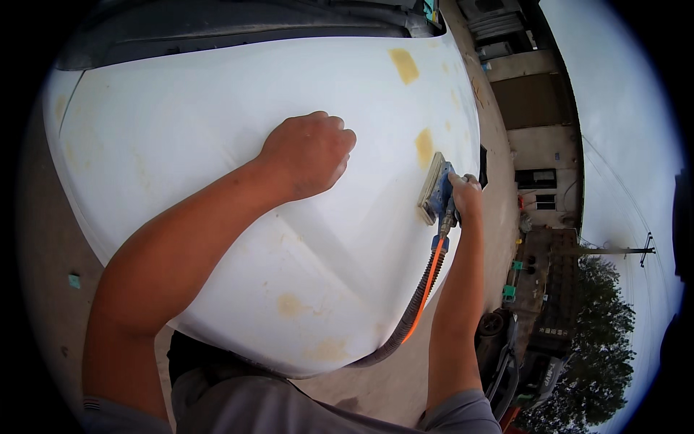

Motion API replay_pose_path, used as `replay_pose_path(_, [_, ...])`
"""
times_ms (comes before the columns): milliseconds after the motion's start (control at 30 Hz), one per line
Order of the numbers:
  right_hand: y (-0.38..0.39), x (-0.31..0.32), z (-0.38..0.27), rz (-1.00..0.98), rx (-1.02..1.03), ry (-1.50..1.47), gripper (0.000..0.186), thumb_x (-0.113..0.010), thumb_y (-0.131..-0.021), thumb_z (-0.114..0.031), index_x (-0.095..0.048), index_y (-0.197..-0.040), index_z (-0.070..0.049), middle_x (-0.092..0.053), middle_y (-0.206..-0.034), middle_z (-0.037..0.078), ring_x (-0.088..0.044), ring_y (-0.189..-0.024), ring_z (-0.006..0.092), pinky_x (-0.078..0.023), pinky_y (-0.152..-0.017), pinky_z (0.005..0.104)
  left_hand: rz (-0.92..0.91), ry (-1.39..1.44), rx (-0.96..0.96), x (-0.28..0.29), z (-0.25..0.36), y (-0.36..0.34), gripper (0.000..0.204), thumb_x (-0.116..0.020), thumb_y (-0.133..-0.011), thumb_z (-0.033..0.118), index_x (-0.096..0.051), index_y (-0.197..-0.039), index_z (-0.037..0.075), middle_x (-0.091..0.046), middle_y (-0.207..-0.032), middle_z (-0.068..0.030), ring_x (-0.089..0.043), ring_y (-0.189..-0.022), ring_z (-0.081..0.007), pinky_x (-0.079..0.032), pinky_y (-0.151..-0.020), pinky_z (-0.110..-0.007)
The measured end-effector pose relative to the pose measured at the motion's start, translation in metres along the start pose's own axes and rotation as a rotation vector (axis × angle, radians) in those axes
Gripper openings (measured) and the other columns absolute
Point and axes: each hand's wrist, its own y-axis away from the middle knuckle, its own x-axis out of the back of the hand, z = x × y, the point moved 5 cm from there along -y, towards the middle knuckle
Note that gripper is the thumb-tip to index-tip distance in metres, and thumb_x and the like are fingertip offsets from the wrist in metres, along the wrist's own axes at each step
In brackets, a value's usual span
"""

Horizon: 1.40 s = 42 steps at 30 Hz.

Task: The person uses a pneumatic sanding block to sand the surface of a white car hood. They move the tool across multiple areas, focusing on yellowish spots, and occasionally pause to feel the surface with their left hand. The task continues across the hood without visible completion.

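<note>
And here is the right hand, wrapped firmly around the sander out on the right side of the white hood, fingers closed about its blue body while the long pale pad turns in toward the panel. The tool tilts sharply, presumably because the hood falls away at that edge; whether the pad touches or hangs just off it, I can't tell. Right above it sits a yellow patch, another farther up. Look at the hose — it drops from the tool's lower end, between forearm and hood, an orange line beside it, a route that likely leaves the grip free. Over on the hood's middle, the left hand is curled into a fist, knuckles up, perhaps resting there to steady the lean. Nothing shows in it, but the palm is hidden — so I can't swear it's empty.
</note>
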Motion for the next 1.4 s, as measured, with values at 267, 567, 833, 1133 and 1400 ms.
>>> replay_pose_path(267, [0.022,-0.002,0.011,0.077,0.048,0.028,0.065,-0.073,-0.089,-0.044,-0.066,-0.126,0.01,-0.073,-0.107,0.023,-0.069,-0.1,0.0317,-0.051,-0.091,0.0409,-0.007,-0.018,-0.006,-0.001,0.0,0.0,0.014,-0.064,-0.098,0.018,-0.067,-0.09,0.007,-0.066,-0.095,-0.0087,-0.065,-0.097,-0.025,-0.057,-0.083,-0.041])
replay_pose_path(567, [-0.042,-0.002,0.012,-0.074,-0.026,-0.09,0.066,-0.071,-0.091,-0.044,-0.065,-0.126,0.013,-0.074,-0.109,0.025,-0.07,-0.105,0.0358,-0.051,-0.096,0.0404,-0.006,-0.032,-0.018,0.001,-0.001,-0.003,0.014,-0.064,-0.098,0.018,-0.066,-0.09,0.007,-0.065,-0.095,-0.0088,-0.065,-0.096,-0.0251,-0.057,-0.082,-0.042])
replay_pose_path(833, [0.105,0.0,0.01,-0.022,-0.022,0.019,0.066,-0.073,-0.093,-0.039,-0.061,-0.13,0.015,-0.071,-0.09,0.02,-0.07,-0.092,0.0279,-0.052,-0.089,0.039,-0.045,-0.017,-0.001,-0.002,0.0,0.0,0.014,-0.063,-0.099,0.018,-0.066,-0.09,0.007,-0.065,-0.095,-0.0087,-0.064,-0.097,-0.025,-0.057,-0.081,-0.041])
replay_pose_path(1133, [-0.038,-0.008,0.04,-0.06,-0.007,-0.021,0.065,-0.073,-0.087,-0.042,-0.066,-0.124,0.01,-0.073,-0.113,0.023,-0.07,-0.105,0.0303,-0.052,-0.093,0.0403,0.004,-0.006,-0.012,-0.001,0.0,0.0,0.013,-0.065,-0.097,0.017,-0.066,-0.09,0.007,-0.064,-0.094,-0.009,-0.064,-0.098,-0.0258,-0.057,-0.081,-0.042])
replay_pose_path(1400, [0.091,-0.002,0.016,-0.043,0.021,-0.003,0.069,-0.073,-0.093,-0.041,-0.06,-0.131,0.015,-0.073,-0.095,0.022,-0.071,-0.098,0.0318,-0.052,-0.094,0.0396,-0.011,-0.007,0.005,-0.002,0.0,-0.001,0.013,-0.066,-0.097,0.018,-0.066,-0.09,0.006,-0.065,-0.094,-0.0085,-0.065,-0.098,-0.0254,-0.057,-0.082,-0.042])
